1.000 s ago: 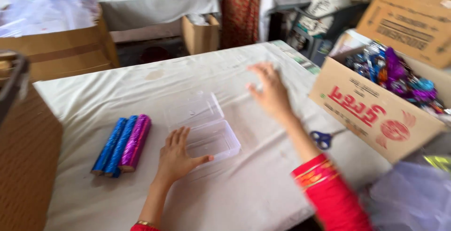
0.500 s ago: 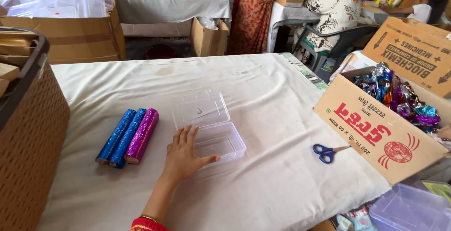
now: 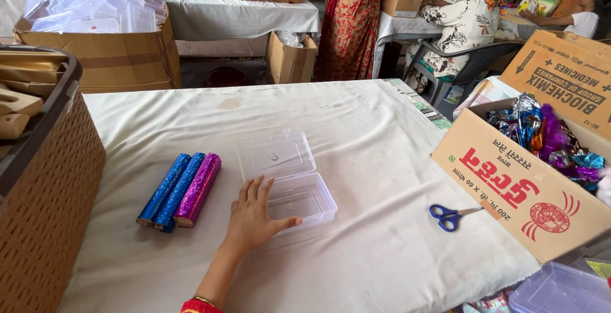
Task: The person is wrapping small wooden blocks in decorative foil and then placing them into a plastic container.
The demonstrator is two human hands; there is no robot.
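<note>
One left hand [image 3: 253, 219] (fingers spread, gripping nothing) rests flat against the clear box [image 3: 299, 199].

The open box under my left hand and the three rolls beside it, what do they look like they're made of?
The open box looks like clear, thin, glossy plastic: the cloth shows through its tray and hinged lid. The three rolls, two blue and one magenta, seem wrapped in crinkled metallic foil, judging by their glitter; their cores are hidden. The left hand rests flat against the box.
</note>
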